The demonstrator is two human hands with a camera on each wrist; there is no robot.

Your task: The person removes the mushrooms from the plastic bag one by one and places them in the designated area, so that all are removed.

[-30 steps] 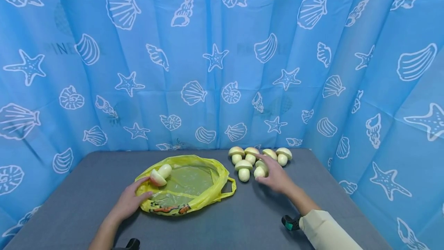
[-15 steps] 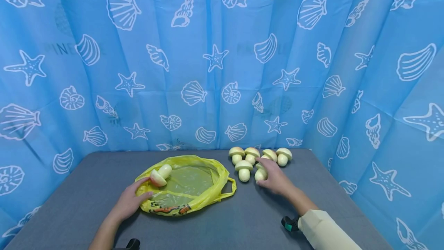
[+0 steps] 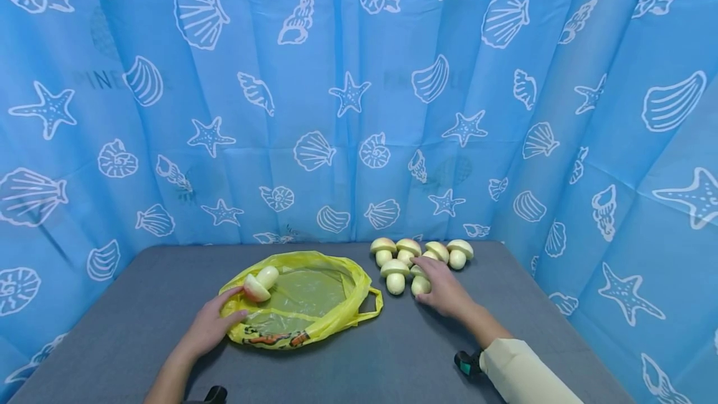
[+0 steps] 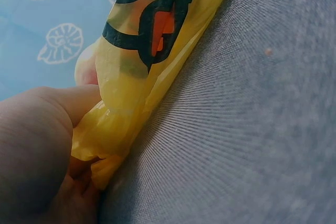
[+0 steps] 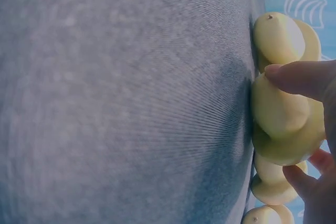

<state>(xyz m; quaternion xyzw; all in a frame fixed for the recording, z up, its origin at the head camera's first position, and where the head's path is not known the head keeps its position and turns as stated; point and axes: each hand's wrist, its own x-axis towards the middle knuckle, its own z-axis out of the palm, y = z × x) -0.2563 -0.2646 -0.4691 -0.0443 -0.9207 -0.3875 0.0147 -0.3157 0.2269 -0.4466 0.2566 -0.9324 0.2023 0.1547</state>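
My left hand [image 3: 206, 327] grips the left edge of a yellow plastic bag [image 3: 336, 323], its thumb over the rim and the other fingers partly hidden by the plastic. The bag lies with its mouth wide. Just inside, by the left fingertips, a toy mushroom [image 3: 260, 285] with a pale stem and reddish cap lies tipped over. On the right, my right hand [image 3: 445, 288] holds another mushroom [image 5: 281, 108] between thumb and fingers, low at the table. The thumb lies along its stem and a fingertip sits at its cap; the hand covers part of it in the head view.
Several more mushrooms stand close around the right hand, among them one just to its left [image 3: 395, 278] and one at the back right [image 3: 459, 253]. Grey cloth covers the table [image 3: 404, 354]. A blue shell-print curtain [image 3: 359, 111] hangs behind and at the sides.
The right hand and wrist have shifted very slightly left, and the mushroom's stem under the thumb sits a little nearer. The left hand and the bag look the same.
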